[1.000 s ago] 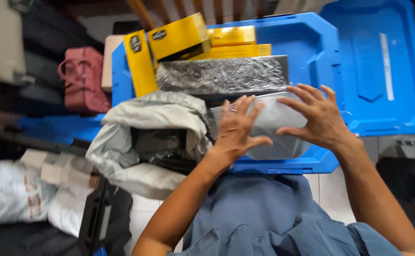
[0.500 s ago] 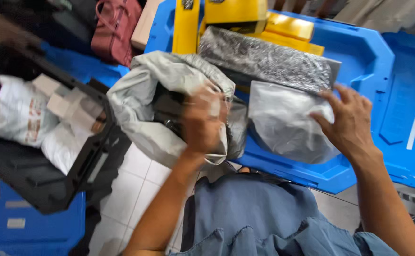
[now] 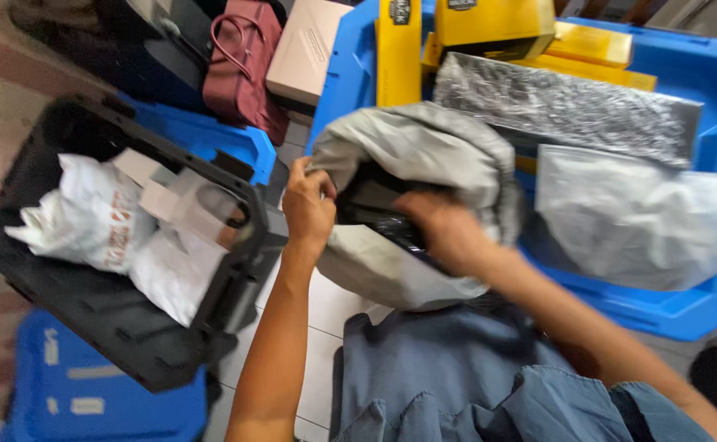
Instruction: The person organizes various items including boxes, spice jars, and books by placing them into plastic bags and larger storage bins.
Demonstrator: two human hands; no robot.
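Grey plastic bag (image 3: pixel 424 155), one of two such soft bags in view, sits crumpled at the near edge of the blue crate (image 3: pixel 678 307), its mouth pulled open toward the person. The left hand (image 3: pixel 307 206) is clamped on the bag's left lip, fingers curled over the edge. The right hand (image 3: pixel 448 233) reaches into the opening and rests on a black item (image 3: pixel 375 200) inside; whether its fingers are closed around that item cannot be told, since the picture is blurred there. Just right of the right hand lies the second, paler bag (image 3: pixel 645 221), flat in the same crate. Beyond both hands a single silvery textured packet (image 3: pixel 563 106) lies across the crate, and behind it several yellow boxes (image 3: pixel 489 24) are stacked, at least four, one standing on end. Left of the left hand a black crate (image 3: pixel 121 327) holds one white bag (image 3: pixel 88 213) and some pale cardboard pieces (image 3: pixel 178 200). Farther beyond it stand one dark red handbag (image 3: pixel 244 65) and one beige box (image 3: pixel 305 49). Below the hands, the person's blue-grey garment (image 3: pixel 456 376) covers the tiled floor (image 3: pixel 325 303).
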